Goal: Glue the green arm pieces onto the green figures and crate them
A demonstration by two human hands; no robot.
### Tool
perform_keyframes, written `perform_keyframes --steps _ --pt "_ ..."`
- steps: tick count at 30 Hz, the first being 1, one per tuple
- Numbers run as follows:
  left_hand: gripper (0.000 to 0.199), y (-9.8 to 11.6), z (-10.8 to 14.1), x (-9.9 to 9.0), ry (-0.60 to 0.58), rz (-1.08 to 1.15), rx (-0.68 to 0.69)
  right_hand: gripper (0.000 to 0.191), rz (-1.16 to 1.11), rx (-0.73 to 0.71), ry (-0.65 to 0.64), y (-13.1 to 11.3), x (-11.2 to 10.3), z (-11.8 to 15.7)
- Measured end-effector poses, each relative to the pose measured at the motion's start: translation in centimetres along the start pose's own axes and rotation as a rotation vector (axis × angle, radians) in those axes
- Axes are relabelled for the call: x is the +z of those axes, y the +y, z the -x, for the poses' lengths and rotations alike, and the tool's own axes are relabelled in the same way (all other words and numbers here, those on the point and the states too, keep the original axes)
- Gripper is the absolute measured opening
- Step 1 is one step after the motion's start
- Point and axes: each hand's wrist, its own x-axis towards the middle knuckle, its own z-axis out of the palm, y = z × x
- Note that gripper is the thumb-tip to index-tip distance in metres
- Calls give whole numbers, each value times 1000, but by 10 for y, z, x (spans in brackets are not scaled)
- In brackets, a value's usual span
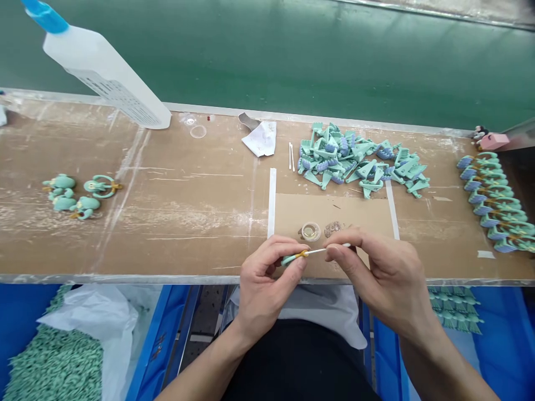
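Observation:
My left hand pinches a small mint-green toy figure with a yellow-brown part, mostly covered by my fingers. Between the thumb and fingers of my right hand is a white cotton swab, and its tip touches the yellow-brown part. Just beyond my fingertips sits a small clear round dish with some liquid in it. Beside it, partly behind my right fingers, lies a clear glossy patch. Two more cotton swabs rest farther back.
A heap of green and purple plastic parts lies at the back. Assembled figures stand in a row at right; several round-headed ones lie left. A white bottle stands back left. Blue bins of green parts flank me below the table edge.

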Motion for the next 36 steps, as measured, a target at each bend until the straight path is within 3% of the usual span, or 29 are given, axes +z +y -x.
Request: perform_keyframes --steps 7,20,36 --pt "11 8 -3 6 -16 124 -62 16 45 23 255 3 8 13" --pt "10 14 -2 7 -35 118 -43 17 12 41 184 -2 11 14" --pt "10 9 1 6 -45 48 -21 18 13 55 199 -5 11 15"
